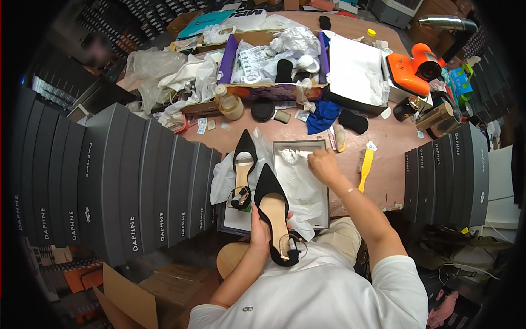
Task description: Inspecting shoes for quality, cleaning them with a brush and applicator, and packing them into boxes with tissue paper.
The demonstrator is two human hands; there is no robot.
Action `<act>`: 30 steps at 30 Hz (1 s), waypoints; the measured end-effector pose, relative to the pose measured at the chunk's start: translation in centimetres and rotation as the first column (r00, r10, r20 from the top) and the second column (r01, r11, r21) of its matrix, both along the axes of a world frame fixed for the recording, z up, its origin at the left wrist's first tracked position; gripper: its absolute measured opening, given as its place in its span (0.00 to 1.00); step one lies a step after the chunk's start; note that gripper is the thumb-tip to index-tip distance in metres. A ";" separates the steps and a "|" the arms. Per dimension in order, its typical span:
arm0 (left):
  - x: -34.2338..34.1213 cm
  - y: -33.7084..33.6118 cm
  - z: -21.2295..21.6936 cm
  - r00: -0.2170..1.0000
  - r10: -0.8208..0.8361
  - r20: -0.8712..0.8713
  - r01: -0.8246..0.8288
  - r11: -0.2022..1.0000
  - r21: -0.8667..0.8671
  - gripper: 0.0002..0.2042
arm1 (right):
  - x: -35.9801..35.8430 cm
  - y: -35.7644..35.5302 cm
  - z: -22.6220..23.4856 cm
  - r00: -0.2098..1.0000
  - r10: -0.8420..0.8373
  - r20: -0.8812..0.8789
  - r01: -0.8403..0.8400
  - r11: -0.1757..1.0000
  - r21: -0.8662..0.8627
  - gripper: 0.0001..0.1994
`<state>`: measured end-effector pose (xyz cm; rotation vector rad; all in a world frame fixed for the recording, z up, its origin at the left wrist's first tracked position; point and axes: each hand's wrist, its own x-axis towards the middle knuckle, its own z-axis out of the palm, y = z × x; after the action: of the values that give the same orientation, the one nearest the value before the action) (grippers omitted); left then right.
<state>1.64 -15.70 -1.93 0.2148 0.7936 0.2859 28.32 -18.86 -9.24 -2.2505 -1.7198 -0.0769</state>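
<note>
Cluttered tabletop (388, 178): box (296, 145) open, both black shoes (268, 182) out, none boxed; work looks unfinished.
Left hand (259, 229) holds one shoe; right hand's (324, 166) grip, at white paper (296, 183), is unclear.

The person's two bare hands (324, 166); two black pointed-toe ankle-strap shoes (272, 207) — one yellow-handled brush (365, 171) at right — one crumpled blue cloth (324, 117); one purple-sided cardboard box (226, 61) at the far side.
</note>
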 end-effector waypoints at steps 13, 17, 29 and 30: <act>3.7 -1.7 -0.2 0.992 -0.121 -0.042 0.125 0.988 0.091 0.30 | -12.0 -4.9 6.2 0.928 0.137 -0.347 -0.085 0.983 0.161 0.09; 4.2 -2.5 -1.6 0.983 -0.175 -0.062 0.179 0.981 0.067 0.26 | -9.8 -3.7 7.4 0.903 0.069 -0.423 -0.073 0.997 0.008 0.09; 1.0 0.3 -1.0 0.979 -0.166 -0.122 0.166 0.986 -0.004 0.30 | -2.0 6.1 -4.1 0.954 0.035 -0.298 -0.074 0.990 -0.121 0.23; 1.4 0.1 0.1 0.981 -0.104 -0.162 0.108 0.994 0.014 0.31 | -2.0 6.6 -4.3 0.956 0.034 -0.290 -0.081 0.985 -0.153 0.23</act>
<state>3.00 -15.62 -1.85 0.3033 0.9360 0.1782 26.28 -12.30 -13.57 -2.1896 -1.6839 0.3988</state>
